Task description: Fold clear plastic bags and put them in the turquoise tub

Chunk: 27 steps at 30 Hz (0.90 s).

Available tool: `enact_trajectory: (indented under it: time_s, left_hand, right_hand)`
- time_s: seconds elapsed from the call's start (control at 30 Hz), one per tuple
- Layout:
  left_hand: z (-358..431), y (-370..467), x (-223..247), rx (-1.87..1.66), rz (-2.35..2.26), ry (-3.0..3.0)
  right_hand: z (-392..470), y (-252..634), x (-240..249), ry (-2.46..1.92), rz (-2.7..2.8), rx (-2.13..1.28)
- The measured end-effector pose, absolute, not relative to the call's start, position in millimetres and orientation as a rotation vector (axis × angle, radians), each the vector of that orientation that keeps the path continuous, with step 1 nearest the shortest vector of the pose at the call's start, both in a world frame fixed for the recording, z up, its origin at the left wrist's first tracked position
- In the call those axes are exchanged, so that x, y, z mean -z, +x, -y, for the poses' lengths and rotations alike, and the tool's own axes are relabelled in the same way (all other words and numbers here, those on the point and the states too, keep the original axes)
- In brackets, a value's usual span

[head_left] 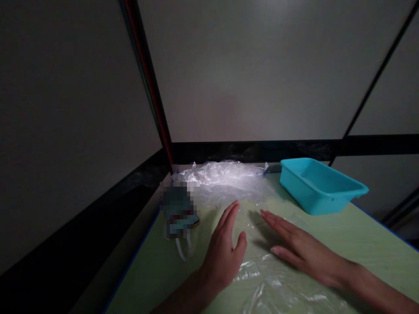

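Everything is carried by a table (363, 237) whose pale green top is bordered in blue. Along its far end, a crumpled heap of clear plastic (225, 174) is bunched. Toward the left edge, an item too blurred to be identified (178, 205) is laid, with a pale loop (183, 252) extended nearward. At the far right, a turquoise basin (303, 195) is set upright. Over the near middle, a wrinkled clear sheet (278, 292) is spread; whether it is joined to the heap cannot be told.

Dim; rear plastic film (225, 172) glaring (left murkiest).
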<state>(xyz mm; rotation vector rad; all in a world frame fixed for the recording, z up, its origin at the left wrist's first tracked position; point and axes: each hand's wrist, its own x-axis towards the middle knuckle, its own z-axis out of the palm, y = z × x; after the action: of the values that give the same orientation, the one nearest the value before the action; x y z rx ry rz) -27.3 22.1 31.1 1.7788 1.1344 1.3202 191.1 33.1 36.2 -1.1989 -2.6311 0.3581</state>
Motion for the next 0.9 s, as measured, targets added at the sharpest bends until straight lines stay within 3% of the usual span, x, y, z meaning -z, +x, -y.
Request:
enact_trajectory:
  time_s: [0.3, 0.9]
  left_hand:
    - [-26, -26, -3, -1.032, -1.203, 1.712]
    - [-26, -34, -4, -0.744, -1.24, 2.321]
  right_hand:
    - [-51, 161, -19, -0.895, 2.82, -0.472]
    - [-46, 161, -21, -0.887, 2.873, -0.443]
